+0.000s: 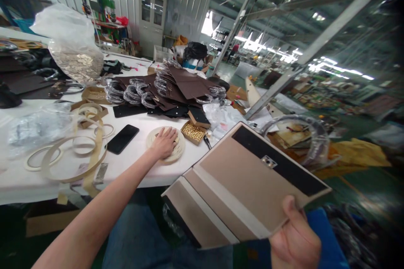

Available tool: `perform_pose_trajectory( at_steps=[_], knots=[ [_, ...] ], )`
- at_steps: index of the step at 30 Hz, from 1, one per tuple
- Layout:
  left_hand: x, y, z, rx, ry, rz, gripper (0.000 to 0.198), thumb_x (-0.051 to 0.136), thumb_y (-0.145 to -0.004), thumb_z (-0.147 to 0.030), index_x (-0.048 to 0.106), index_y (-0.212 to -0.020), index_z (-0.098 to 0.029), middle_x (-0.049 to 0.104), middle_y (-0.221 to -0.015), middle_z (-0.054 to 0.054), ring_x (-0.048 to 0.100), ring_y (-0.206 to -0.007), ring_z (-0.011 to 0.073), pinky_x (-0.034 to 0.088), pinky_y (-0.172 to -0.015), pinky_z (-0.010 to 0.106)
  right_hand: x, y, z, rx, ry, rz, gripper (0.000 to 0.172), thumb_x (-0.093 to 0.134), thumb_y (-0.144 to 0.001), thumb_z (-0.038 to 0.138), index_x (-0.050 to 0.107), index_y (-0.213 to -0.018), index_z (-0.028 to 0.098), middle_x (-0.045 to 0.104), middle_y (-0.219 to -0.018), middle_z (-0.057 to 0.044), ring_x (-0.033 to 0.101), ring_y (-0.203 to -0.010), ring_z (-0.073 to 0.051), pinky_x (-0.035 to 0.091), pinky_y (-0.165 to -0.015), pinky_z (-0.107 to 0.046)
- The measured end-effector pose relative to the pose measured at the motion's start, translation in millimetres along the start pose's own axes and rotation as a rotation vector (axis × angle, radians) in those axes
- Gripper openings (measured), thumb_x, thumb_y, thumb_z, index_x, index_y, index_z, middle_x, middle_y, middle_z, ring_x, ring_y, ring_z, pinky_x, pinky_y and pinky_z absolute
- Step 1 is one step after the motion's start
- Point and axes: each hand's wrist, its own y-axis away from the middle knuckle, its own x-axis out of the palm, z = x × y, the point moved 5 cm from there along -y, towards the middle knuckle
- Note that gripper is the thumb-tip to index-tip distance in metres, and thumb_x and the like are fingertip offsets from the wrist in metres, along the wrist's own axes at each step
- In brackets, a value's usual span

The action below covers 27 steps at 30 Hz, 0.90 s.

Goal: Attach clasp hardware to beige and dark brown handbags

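My left hand [164, 143] lies on a round cream-coloured roll [180, 151], its fingers stretched over the top, where small pale pieces show. Whether any piece is between the fingertips cannot be made out. My right hand [296, 235] grips the lower right edge of a beige bag panel [233, 176], thumb on the face. This panel is tilted and has pale cross bands, a black strip along the upper edge and a small metal fitting on that strip. Just beyond the roll stands a small box of gold studs [193, 133].
A black phone [123, 139] lies left of the roll, with loose tape rings [74, 157] farther left. Dark brown bag pieces with wrapped handles [170, 88] are piled behind. A plastic sack [75, 59] stands back left; a metal post [315, 46] slants up at right.
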Motion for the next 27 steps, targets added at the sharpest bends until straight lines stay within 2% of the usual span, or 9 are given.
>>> perform_pose_trajectory(
  at_steps=[5, 10, 14, 16, 18, 20, 23, 25, 27],
  knots=[
    [11.7, -3, 11, -0.071, 0.09, 0.116, 0.074, 0.034, -0.114, -0.056, 0.045, -0.176, -0.016, 0.03, -0.187, 0.017, 0.02, -0.177, 0.0372, 0.007, -0.143, 0.062, 9, 3, 14, -0.053, 0.048, 0.006, 0.05, 0.089, -0.095, 0.035, 0.078, -0.143, 0.029, 0.077, -0.146, -0.009, 0.071, -0.14, -0.042, 0.054, -0.126, -0.072],
    [22.3, -5, 7, -0.11, 0.024, 0.105, 0.1, 0.041, -0.107, -0.08, 0.031, -0.181, -0.013, 0.015, -0.189, 0.019, 0.009, -0.178, 0.0396, -0.003, -0.143, 0.062, 15, 6, 10, -0.021, 0.088, -0.015, 0.047, 0.092, -0.091, 0.036, 0.081, -0.136, 0.027, 0.081, -0.138, -0.012, 0.074, -0.135, -0.044, 0.055, -0.124, -0.075],
    [23.8, -7, 1, -0.135, 0.024, 0.172, 0.11, 0.04, -0.104, -0.085, 0.029, -0.181, -0.007, 0.011, -0.189, 0.023, 0.004, -0.178, 0.0409, -0.005, -0.143, 0.062, 29, 3, 9, 0.019, 0.05, -0.018, 0.045, 0.093, -0.09, 0.034, 0.082, -0.133, 0.025, 0.085, -0.125, -0.011, 0.077, -0.13, -0.04, 0.057, -0.124, -0.07],
    [14.6, -9, -1, -0.133, 0.1, 0.14, 0.106, 0.045, -0.103, -0.084, 0.038, -0.178, -0.009, 0.017, -0.189, 0.023, 0.009, -0.178, 0.0414, -0.002, -0.143, 0.062, 38, 4, 15, -0.003, 0.04, -0.021, 0.045, 0.093, -0.091, 0.035, 0.083, -0.133, 0.024, 0.086, -0.12, -0.01, 0.079, -0.124, -0.04, 0.059, -0.122, -0.068],
    [-1.1, -11, -1, -0.161, 0.246, 0.057, 0.091, 0.045, -0.106, -0.08, 0.054, -0.169, -0.015, 0.032, -0.186, 0.019, 0.019, -0.176, 0.0412, 0.003, -0.142, 0.064, 48, 11, 25, -0.036, 0.054, -0.019, 0.045, 0.092, -0.092, 0.037, 0.082, -0.133, 0.022, 0.086, -0.118, -0.01, 0.08, -0.12, -0.039, 0.061, -0.12, -0.066],
    [-19.2, -12, 0, -0.207, 0.378, -0.03, 0.078, 0.031, -0.112, -0.073, 0.063, -0.161, -0.021, 0.043, -0.182, 0.014, 0.03, -0.173, 0.0373, 0.012, -0.142, 0.062, 55, 21, 36, -0.058, 0.106, -0.017, 0.049, 0.092, -0.093, 0.041, 0.081, -0.135, 0.02, 0.085, -0.118, -0.011, 0.08, -0.12, -0.039, 0.062, -0.118, -0.064],
    [-43.7, -14, -1, -0.203, 0.637, -0.139, 0.08, 0.019, -0.115, -0.071, 0.069, -0.156, -0.024, 0.053, -0.176, 0.008, 0.046, -0.165, 0.0319, 0.028, -0.14, 0.051, 66, 39, 59, -0.134, 0.31, 0.021, 0.059, 0.092, -0.093, 0.05, 0.078, -0.142, 0.02, 0.084, -0.119, -0.012, 0.078, -0.124, -0.038, 0.058, -0.122, -0.058],
    [-52.3, -15, 0, -0.174, 0.868, -0.168, 0.082, 0.025, -0.113, -0.077, 0.079, -0.144, -0.023, 0.065, -0.165, 0.009, 0.056, -0.156, 0.0334, 0.035, -0.137, 0.048, 84, 53, 81, -0.304, 0.539, 0.128, 0.06, 0.089, -0.094, 0.054, 0.078, -0.143, 0.022, 0.08, -0.128, -0.013, 0.072, -0.133, -0.038, 0.051, -0.129, -0.055],
    [-51.9, -16, 5, -0.212, 0.99, -0.159, 0.09, 0.025, -0.11, -0.084, 0.084, -0.132, -0.02, 0.076, -0.148, 0.013, 0.064, -0.147, 0.0371, 0.04, -0.134, 0.053, 114, 69, 103, -0.549, 0.748, 0.288, 0.052, 0.083, -0.098, 0.052, 0.078, -0.141, 0.024, 0.073, -0.141, -0.014, 0.065, -0.142, -0.038, 0.043, -0.134, -0.054]
  ],
)
